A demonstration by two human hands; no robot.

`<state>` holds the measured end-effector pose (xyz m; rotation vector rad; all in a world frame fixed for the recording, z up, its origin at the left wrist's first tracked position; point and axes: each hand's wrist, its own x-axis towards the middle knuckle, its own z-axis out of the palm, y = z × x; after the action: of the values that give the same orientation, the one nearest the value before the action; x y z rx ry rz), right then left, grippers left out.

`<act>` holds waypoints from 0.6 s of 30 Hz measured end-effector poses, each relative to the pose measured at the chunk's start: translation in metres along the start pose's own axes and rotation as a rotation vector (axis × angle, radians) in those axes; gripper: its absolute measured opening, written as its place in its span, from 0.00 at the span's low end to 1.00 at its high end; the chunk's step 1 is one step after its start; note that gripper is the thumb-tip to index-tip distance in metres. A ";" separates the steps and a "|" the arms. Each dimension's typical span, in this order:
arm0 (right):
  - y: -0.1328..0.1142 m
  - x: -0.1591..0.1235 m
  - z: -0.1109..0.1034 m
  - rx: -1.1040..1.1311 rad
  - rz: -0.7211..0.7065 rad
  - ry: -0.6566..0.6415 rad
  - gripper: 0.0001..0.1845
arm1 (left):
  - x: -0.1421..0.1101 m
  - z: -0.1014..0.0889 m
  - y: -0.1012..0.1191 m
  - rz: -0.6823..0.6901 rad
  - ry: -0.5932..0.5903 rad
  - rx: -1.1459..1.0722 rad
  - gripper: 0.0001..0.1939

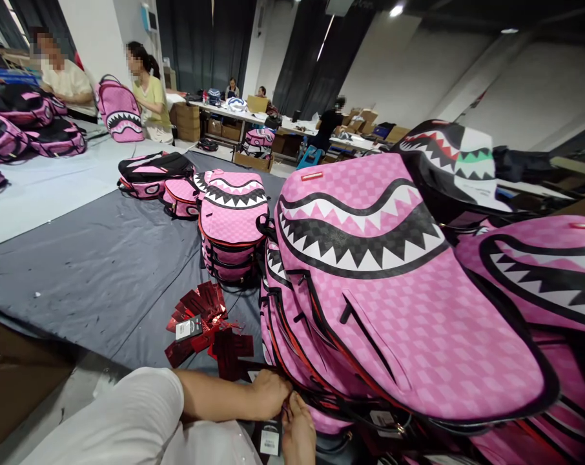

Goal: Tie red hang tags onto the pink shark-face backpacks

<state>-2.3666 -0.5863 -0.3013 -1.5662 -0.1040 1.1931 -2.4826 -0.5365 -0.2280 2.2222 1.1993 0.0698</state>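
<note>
A stack of pink checkered backpacks with shark-mouth prints lies in front of me, and the top backpack (pixel 399 310) fills the middle of the view. My left hand (pixel 270 391), below a white sleeve, is closed against the stack's lower front edge. Touching it from below, my right hand (pixel 297 429) has its fingers pinched together. A small red piece (pixel 287 405) shows between the two hands; what it is stays unclear. A white barcode tag (pixel 270 442) lies just under them. Loose red hang tags (pixel 203 316) are scattered to the left of the stack.
A second stack of pink backpacks (pixel 232 219) stands farther back on the grey table cover (pixel 93 258), with more behind it. A black-and-white shark backpack (pixel 447 155) sits at the right. A cardboard box (pixel 11 374) is at my left. Two people (pixel 150 90) work at the far left table.
</note>
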 end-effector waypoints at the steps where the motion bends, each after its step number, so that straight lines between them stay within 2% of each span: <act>1: 0.001 0.000 0.000 -0.005 0.003 -0.009 0.27 | 0.000 -0.001 0.001 -0.009 -0.014 0.006 0.12; 6: 0.000 0.003 -0.002 -0.030 0.005 -0.009 0.28 | 0.001 -0.009 0.005 -0.119 0.022 -0.053 0.13; 11: -0.003 0.005 -0.004 -0.025 0.031 -0.021 0.27 | -0.001 -0.015 0.005 -0.038 -0.094 -0.014 0.12; 15: -0.004 0.004 -0.003 -0.005 0.069 -0.014 0.25 | -0.002 -0.015 0.003 -0.104 -0.011 -0.072 0.12; 18: -0.007 0.004 -0.003 -0.013 0.080 -0.013 0.25 | -0.003 -0.014 0.003 -0.055 -0.029 -0.061 0.13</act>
<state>-2.3593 -0.5828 -0.2992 -1.5867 -0.0582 1.2666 -2.4866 -0.5329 -0.2142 2.1295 1.2255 0.0505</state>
